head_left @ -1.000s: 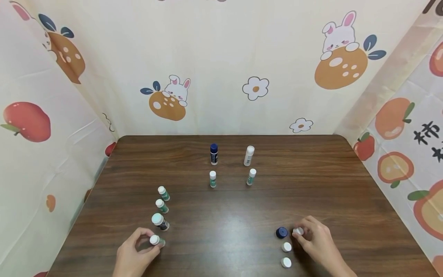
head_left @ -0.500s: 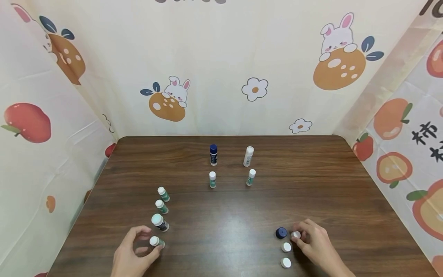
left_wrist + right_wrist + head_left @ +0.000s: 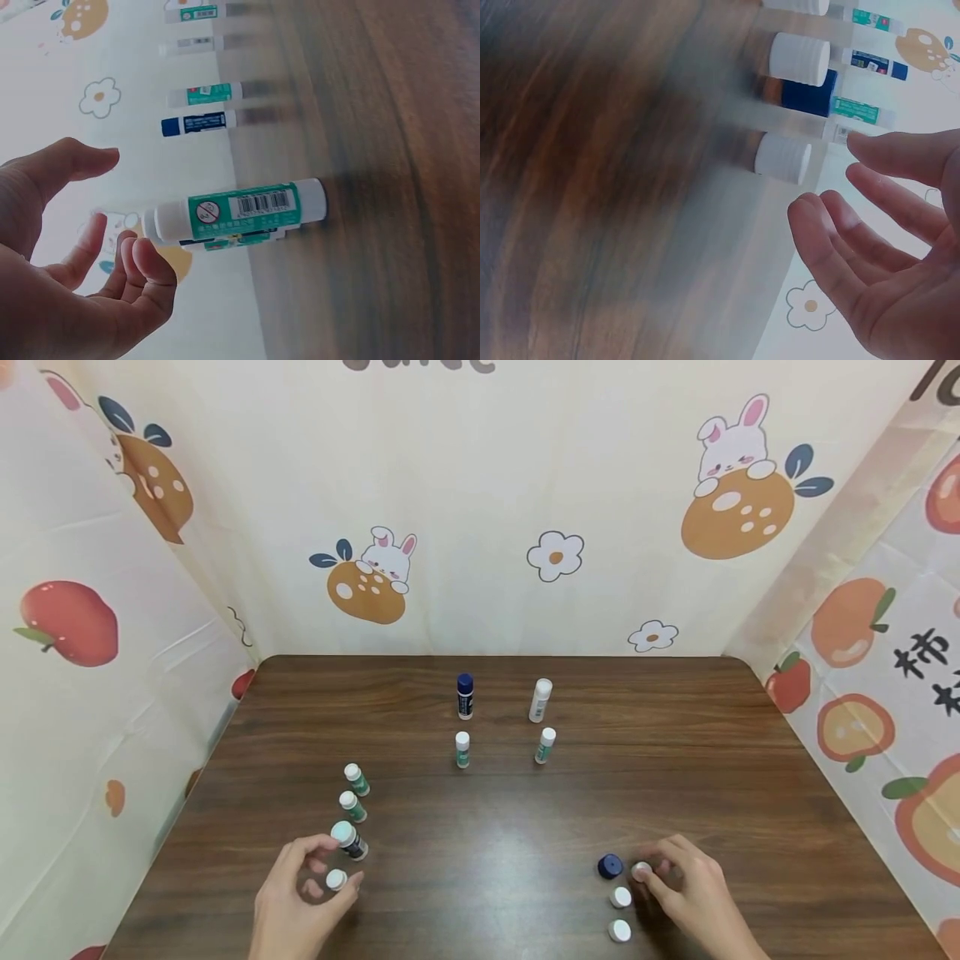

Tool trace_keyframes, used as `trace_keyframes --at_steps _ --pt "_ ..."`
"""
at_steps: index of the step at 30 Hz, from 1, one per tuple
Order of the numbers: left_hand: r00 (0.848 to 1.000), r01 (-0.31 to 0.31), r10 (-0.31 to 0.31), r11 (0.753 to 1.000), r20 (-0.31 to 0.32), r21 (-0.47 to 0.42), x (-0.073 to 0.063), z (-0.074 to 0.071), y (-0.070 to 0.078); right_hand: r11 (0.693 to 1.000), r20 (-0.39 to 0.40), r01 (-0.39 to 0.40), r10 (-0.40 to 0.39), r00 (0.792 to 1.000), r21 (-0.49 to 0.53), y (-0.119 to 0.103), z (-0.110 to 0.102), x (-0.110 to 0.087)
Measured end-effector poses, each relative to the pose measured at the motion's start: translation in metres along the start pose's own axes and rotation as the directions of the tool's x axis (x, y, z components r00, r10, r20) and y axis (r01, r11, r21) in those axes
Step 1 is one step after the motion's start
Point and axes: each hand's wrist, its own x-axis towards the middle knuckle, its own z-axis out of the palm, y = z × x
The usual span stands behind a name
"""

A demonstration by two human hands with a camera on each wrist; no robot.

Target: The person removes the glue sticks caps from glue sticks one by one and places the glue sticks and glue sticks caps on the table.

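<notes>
My left hand (image 3: 300, 893) is spread around a standing glue stick with a white cap (image 3: 336, 879). In the left wrist view, its fingers are off that stick's green label (image 3: 244, 210). Further back from it, a thicker glue stick with a dark label (image 3: 349, 841) and two small green ones (image 3: 352, 806) stand in a row. My right hand (image 3: 693, 889) hovers at a loose white cap (image 3: 641, 871); the right wrist view shows a gap between its fingertips and this cap (image 3: 782, 158). A dark blue cap (image 3: 611, 866) and two more white caps (image 3: 620, 897) lie beside it.
Toward the back of the wooden table (image 3: 480, 827) stand a blue-capped glue stick (image 3: 465, 697), a white one (image 3: 540, 702) and two green-labelled ones (image 3: 462, 750). A printed curtain (image 3: 465, 485) surrounds the table's back and sides.
My left hand has let go of the nearest glue stick and spread its fingers. My right hand has set its white cap down beside the blue one and released it.
</notes>
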Motion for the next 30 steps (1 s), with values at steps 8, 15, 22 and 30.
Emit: trace_keyframes --at_steps 8,15,22,30 --pt "1.0 -0.012 0.012 0.992 -0.003 -0.127 0.008 0.006 0.01 0.999 -0.077 0.035 -0.033 0.997 0.03 -0.007 -0.004 0.001" --pt "0.995 -0.084 0.098 0.956 0.037 -0.281 0.012 0.019 0.026 0.992 -0.134 0.092 -0.08 0.988 0.088 -0.016 -0.008 0.004" --pt "0.99 -0.103 0.127 0.945 0.056 -0.311 0.017 0.043 0.038 0.994 -0.088 0.031 -0.022 0.996 0.103 -0.028 -0.013 0.009" --pt "0.993 -0.03 0.071 0.928 0.098 -0.371 0.024 0.065 0.045 0.986 -0.113 0.095 -0.079 0.99 0.14 -0.039 -0.016 0.014"
